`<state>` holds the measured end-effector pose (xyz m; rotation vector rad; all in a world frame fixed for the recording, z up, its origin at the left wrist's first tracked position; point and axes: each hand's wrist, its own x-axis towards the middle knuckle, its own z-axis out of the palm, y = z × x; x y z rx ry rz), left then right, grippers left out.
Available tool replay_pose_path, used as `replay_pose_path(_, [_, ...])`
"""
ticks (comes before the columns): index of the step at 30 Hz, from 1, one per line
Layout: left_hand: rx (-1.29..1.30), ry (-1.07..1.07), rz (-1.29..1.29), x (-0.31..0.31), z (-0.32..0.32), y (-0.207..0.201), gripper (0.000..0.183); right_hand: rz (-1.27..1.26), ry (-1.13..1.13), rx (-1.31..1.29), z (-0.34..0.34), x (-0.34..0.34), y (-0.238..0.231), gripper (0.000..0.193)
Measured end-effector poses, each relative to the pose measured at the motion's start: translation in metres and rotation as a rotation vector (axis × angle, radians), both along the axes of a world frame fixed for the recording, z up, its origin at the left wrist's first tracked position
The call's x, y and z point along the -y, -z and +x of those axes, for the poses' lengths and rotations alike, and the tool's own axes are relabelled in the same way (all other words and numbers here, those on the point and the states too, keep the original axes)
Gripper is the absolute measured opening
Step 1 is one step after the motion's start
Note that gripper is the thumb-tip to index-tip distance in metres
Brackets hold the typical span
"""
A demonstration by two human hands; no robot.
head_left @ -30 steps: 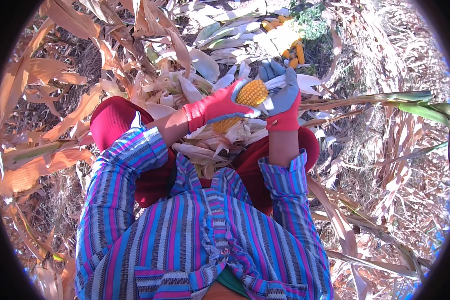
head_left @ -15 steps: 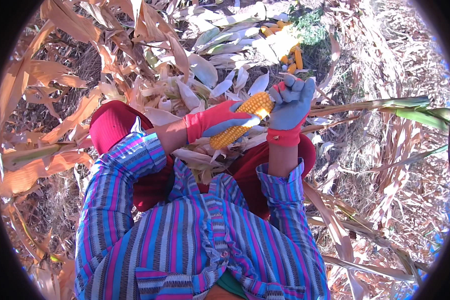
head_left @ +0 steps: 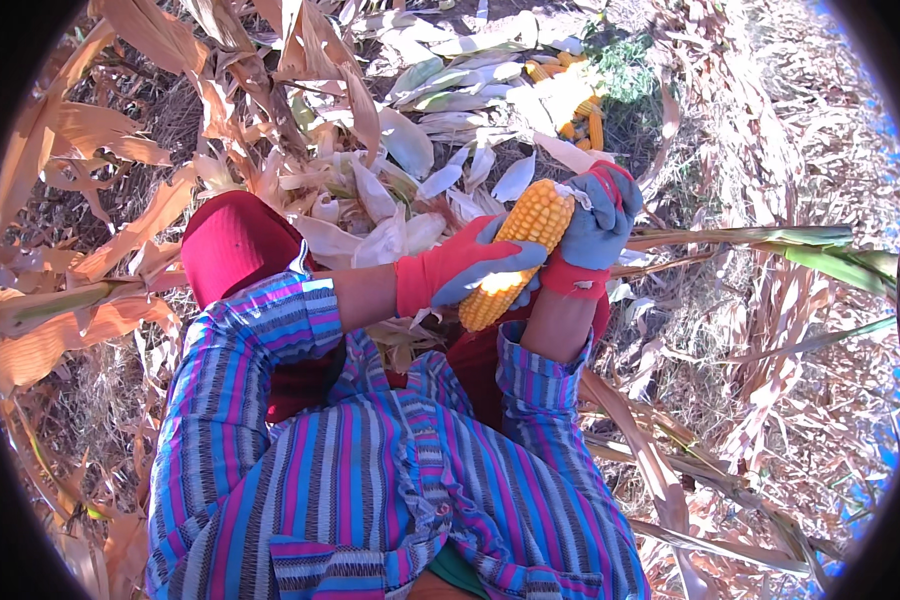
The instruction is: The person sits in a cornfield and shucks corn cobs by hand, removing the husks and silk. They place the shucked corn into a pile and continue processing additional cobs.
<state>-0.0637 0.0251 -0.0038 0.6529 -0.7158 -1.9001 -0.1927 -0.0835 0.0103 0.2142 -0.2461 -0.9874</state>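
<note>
My left hand [head_left: 485, 265], in a red and grey glove, is wrapped round the middle of a bare yellow ear of corn [head_left: 535, 218]. The ear slants, its far end up and to the right. At that end my right hand [head_left: 600, 215], gloved alike, is closed, fingers curled inward. A pale strip of corn husk [head_left: 563, 152] juts out from beside its knuckles, and a whitish scrap shows where the glove meets the ear. Its fingertips are partly hidden. Both hands are above my lap, between my knees.
Loose pale husks [head_left: 380, 190] lie beyond my knees. Farther off are several husked ears [head_left: 595, 125] beside a green weed [head_left: 625, 75]. Dry corn stalks and leaves [head_left: 120, 130] stand on the left, and a stalk with green leaves [head_left: 800, 240] extends on the right.
Both hands and the ear have shifted slightly right and toward me. The ear has tilted steeper. My right hand has turned over, and a pale husk strip now shows beside it.
</note>
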Motion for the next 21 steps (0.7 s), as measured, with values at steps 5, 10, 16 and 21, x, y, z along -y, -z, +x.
replay_pose_path(5, [0.203, -0.165, -0.101, 0.017, 0.024, 0.008, 0.038, -0.079, 0.108, -0.629, 0.008, 0.024, 0.043, 0.027])
replay_pose_path(10, [0.192, -0.506, -0.091, 0.026, 0.076, -0.006, 0.041, -0.658, -0.213, -1.792, 0.04, -0.03, 0.068, 0.045])
replay_pose_path(16, [0.399, -0.601, -0.089, 0.036, 0.092, -0.007, 0.042, -1.631, -0.472, -1.814, 0.023, -0.064, 0.094, 0.062])
replay_pose_path(21, [0.097, -0.537, 0.061, 0.041, 0.073, 0.043, 0.035, -0.415, -0.368, -0.962, 0.029, -0.031, 0.061, 0.049])
